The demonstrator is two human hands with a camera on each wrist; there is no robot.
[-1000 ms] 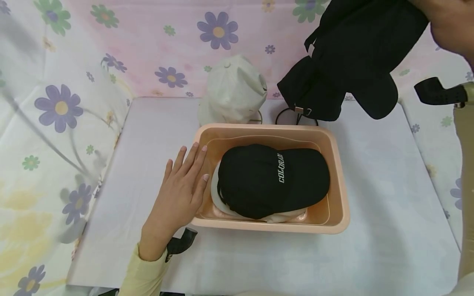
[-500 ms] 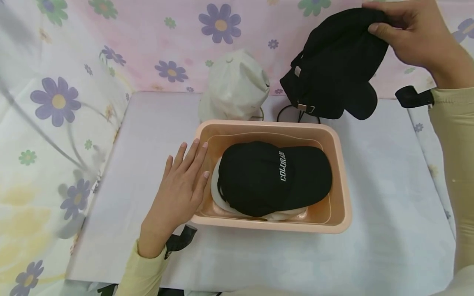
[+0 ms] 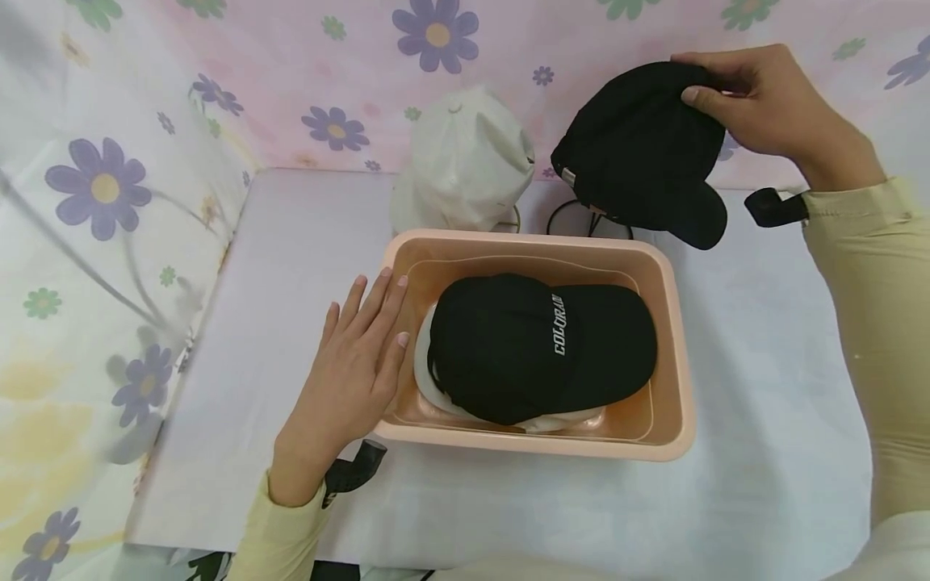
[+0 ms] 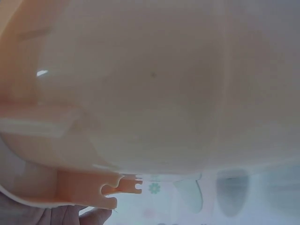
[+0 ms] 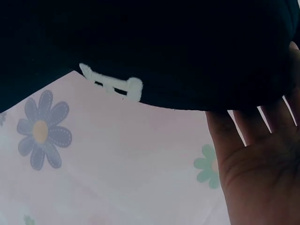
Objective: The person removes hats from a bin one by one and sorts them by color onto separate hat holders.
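Note:
At the upper right in the head view, my right hand [image 3: 777, 109] pinches the crown of a black cap [image 3: 639, 145]. This cap sits low over a wire stand [image 3: 563, 214], and a sliver of a second black cap seems to show under it, mostly hidden. White stitching on the held cap shows in the right wrist view. My left hand [image 3: 345, 391] lies with straight fingers against the left rim of a peach plastic basin [image 3: 538, 448]. Inside the basin, a black cap with white lettering [image 3: 494, 347] rests on pale caps, largely covered.
A white cap [image 3: 465, 157] stands on another wire stand behind the basin. The table [image 3: 254, 266] has a white cover, with flowered cloth walls [image 3: 349, 73] at the back and left. In the left wrist view, the basin's underside [image 4: 154, 93] fills most of the frame.
My right hand has come down and left with the black cap, lowering it over the cap on the stand. The lower cap's buckle is now nearly covered. My left hand stays at the basin.

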